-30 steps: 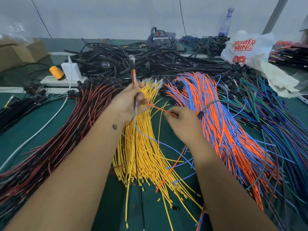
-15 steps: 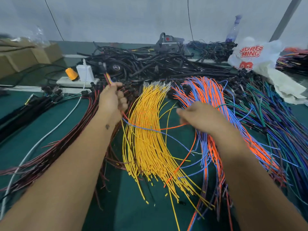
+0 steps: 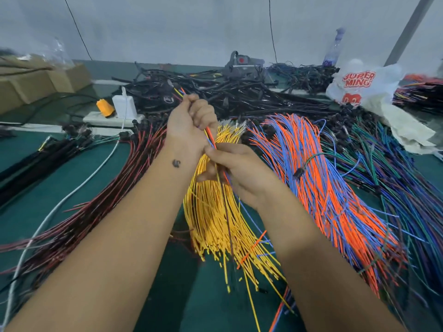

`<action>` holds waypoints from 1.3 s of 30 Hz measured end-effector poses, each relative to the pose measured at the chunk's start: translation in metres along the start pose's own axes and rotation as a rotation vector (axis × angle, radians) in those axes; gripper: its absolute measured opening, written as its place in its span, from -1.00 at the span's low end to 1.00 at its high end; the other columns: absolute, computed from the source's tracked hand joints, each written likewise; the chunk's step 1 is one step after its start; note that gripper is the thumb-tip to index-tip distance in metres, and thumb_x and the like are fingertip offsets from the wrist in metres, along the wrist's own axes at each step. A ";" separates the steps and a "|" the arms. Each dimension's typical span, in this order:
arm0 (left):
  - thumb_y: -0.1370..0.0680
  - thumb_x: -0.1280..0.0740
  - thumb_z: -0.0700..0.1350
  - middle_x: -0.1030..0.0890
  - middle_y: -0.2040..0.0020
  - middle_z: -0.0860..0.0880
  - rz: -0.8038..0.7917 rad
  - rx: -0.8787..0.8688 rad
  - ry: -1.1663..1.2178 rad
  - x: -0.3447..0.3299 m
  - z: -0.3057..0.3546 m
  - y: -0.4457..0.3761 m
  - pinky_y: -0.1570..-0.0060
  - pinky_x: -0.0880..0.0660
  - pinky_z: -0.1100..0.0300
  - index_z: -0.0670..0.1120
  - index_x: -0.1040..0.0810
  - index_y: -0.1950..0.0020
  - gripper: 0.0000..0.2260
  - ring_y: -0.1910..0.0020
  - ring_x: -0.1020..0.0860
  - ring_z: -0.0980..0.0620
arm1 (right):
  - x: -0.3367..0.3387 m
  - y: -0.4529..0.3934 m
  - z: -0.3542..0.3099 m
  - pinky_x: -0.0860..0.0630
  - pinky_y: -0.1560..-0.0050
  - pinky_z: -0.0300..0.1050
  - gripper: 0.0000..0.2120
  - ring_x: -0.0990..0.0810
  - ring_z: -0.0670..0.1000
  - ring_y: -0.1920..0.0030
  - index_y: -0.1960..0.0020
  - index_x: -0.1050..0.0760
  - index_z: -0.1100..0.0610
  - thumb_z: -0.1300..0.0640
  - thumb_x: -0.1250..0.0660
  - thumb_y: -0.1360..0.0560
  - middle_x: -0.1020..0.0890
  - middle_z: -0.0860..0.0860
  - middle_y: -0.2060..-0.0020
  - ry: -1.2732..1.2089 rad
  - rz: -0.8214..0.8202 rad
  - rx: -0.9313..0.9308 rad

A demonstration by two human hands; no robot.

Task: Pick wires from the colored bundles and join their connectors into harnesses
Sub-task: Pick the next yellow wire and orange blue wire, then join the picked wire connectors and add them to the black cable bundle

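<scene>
The left hand (image 3: pixel 191 116) is gripping a small set of picked wires (image 3: pixel 210 137) in a closed fist, their tips sticking out above the knuckles, while the right hand (image 3: pixel 236 168) is pinching the same strands just below, fingers curled round them above the yellow bundle (image 3: pixel 215 212). The step in hand is probably gathering the strands so that their ends line up for joining. To do it well, the left fist should be holding firm as the anchor while the right hand is drawing down along the strands with a light pinch, combing the loose tails out of the yellow bundle without dragging extra wires along. The orange and blue bundle (image 3: pixel 318 178) is lying just to the right, the red and black bundle (image 3: pixel 100 200) to the left, all on the green table (image 3: pixel 60 178). Whether any connector is seated yet cannot be told.
</scene>
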State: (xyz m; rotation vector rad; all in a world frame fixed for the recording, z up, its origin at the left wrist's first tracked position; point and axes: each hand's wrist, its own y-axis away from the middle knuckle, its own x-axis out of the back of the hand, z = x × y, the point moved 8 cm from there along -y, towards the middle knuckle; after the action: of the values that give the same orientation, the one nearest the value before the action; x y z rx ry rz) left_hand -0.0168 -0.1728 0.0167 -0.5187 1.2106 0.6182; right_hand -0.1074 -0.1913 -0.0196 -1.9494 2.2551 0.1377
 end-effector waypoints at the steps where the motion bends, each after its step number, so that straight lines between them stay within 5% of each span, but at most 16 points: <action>1: -0.68 -0.02 0.02 -0.21 0.61 0.03 -0.003 -0.018 -0.012 -0.005 0.005 0.002 0.65 -0.01 0.34 -0.14 -0.40 0.44 -0.47 0.71 -0.12 0.10 | 0.003 0.001 0.000 -0.56 0.33 -0.18 -0.86 -0.49 -0.04 0.51 0.10 -0.52 0.21 0.22 -0.25 -0.60 -0.41 -0.07 0.54 -0.007 -0.009 -0.016; 5: -0.68 -0.03 0.05 -0.17 0.59 0.08 0.145 -0.169 -0.353 -0.002 0.033 0.001 0.67 0.01 0.34 -0.05 -0.32 0.30 -0.61 0.68 -0.08 0.16 | 0.027 0.006 -0.002 -0.48 0.43 -0.21 -0.82 -0.31 -0.09 0.61 0.08 -0.59 0.18 0.17 -0.25 -0.60 -0.29 -0.11 0.56 0.340 -0.033 -0.079; 10: -0.68 -0.01 -0.04 -0.21 0.59 0.10 0.358 -0.410 -1.056 0.008 0.080 0.006 0.57 -0.04 0.35 -0.04 -0.28 0.28 -0.67 0.63 -0.10 0.13 | 0.048 0.017 -0.007 -0.40 0.44 -0.16 -0.68 -0.23 -0.06 0.62 0.12 -0.56 0.24 0.07 -0.19 -0.64 -0.28 -0.08 0.59 0.687 -0.031 -0.146; 13: -0.64 -0.03 -0.10 -0.24 0.61 0.11 0.391 -0.455 -1.446 0.013 0.083 0.007 0.54 -0.11 0.28 -0.05 -0.30 0.31 -0.68 0.62 -0.16 0.09 | 0.048 0.030 -0.007 -0.44 0.45 -0.16 -0.67 -0.28 -0.01 0.62 0.08 -0.57 0.26 0.03 -0.20 -0.63 -0.33 -0.03 0.55 0.923 -0.183 -0.268; 18: -0.64 -0.05 -0.11 -0.24 0.62 0.10 0.403 -0.421 -1.492 0.004 0.057 -0.005 0.54 -0.09 0.29 -0.05 -0.31 0.32 -0.68 0.64 -0.15 0.11 | 0.028 0.066 0.002 -0.45 0.48 -0.22 -0.74 -0.33 -0.02 0.60 -0.07 -0.51 0.25 0.09 -0.16 -0.65 -0.37 -0.02 0.54 0.982 -0.488 -0.457; 20: -0.65 -0.06 -0.08 -0.24 0.59 0.07 0.354 -0.360 -1.520 -0.010 0.029 -0.015 0.55 -0.08 0.29 -0.06 -0.32 0.31 -0.67 0.64 -0.15 0.11 | 0.018 0.075 0.009 -0.51 0.29 -0.15 -0.67 -0.50 0.08 0.46 -0.11 -0.48 0.30 0.04 -0.13 -0.66 -0.49 0.06 0.43 0.999 -0.563 -0.495; 23: -0.67 -0.05 -0.02 -0.17 0.57 0.11 0.104 -0.007 -1.395 -0.025 -0.041 -0.031 0.64 -0.02 0.36 -0.02 -0.31 0.27 -0.68 0.65 -0.09 0.18 | 0.027 0.069 0.001 -0.48 -0.14 -0.06 -0.53 -0.65 0.14 0.12 -0.13 -0.55 0.29 -0.07 -0.06 -0.65 -0.67 0.19 0.13 1.079 -0.473 -0.374; 27: -0.67 0.00 0.04 -0.17 0.60 0.10 -0.140 0.304 -0.785 -0.033 -0.132 -0.036 0.67 -0.01 0.38 -0.02 -0.28 0.26 -0.67 0.60 0.01 0.19 | 0.093 0.066 -0.033 -0.52 -0.12 0.07 -0.57 -0.61 0.15 0.14 0.02 -0.57 0.34 -0.02 -0.15 -0.63 -0.67 0.22 0.15 0.964 -0.028 -0.187; 32: -0.68 0.04 0.04 -0.20 0.63 0.06 -0.060 0.306 -0.258 0.017 -0.194 -0.040 0.67 -0.03 0.40 -0.04 -0.26 0.27 -0.64 0.70 -0.10 0.20 | 0.207 0.096 -0.055 -0.53 0.05 0.05 -0.77 -0.54 0.03 0.30 0.18 -0.58 0.19 0.08 -0.28 -0.54 -0.62 0.16 0.34 0.990 0.461 -0.099; 35: -0.60 -0.08 -0.03 -0.07 0.54 0.08 -0.017 0.279 0.001 0.046 -0.201 -0.034 0.66 -0.03 0.32 -0.07 -0.35 0.34 -0.67 0.61 -0.02 0.17 | 0.267 0.117 -0.058 -0.48 0.18 -0.04 -0.82 -0.54 0.02 0.30 0.19 -0.55 0.18 0.10 -0.27 -0.50 -0.64 0.20 0.27 1.027 0.685 -0.122; 39: -0.67 -0.01 0.02 -0.11 0.56 0.09 0.038 0.211 -0.018 0.057 -0.195 -0.035 0.65 -0.07 0.35 -0.07 -0.32 0.32 -0.61 0.56 0.01 0.19 | 0.310 0.129 -0.055 -0.48 0.07 -0.03 -0.79 -0.59 0.18 0.10 0.11 -0.56 0.17 0.01 -0.33 -0.51 -0.64 0.12 0.21 1.185 0.853 -0.208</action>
State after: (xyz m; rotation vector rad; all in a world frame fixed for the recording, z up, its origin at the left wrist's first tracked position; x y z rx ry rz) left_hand -0.1148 -0.3196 -0.0901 -0.3127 1.2547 0.5185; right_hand -0.2816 -0.4840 -0.0252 -0.9871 3.7841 -0.9615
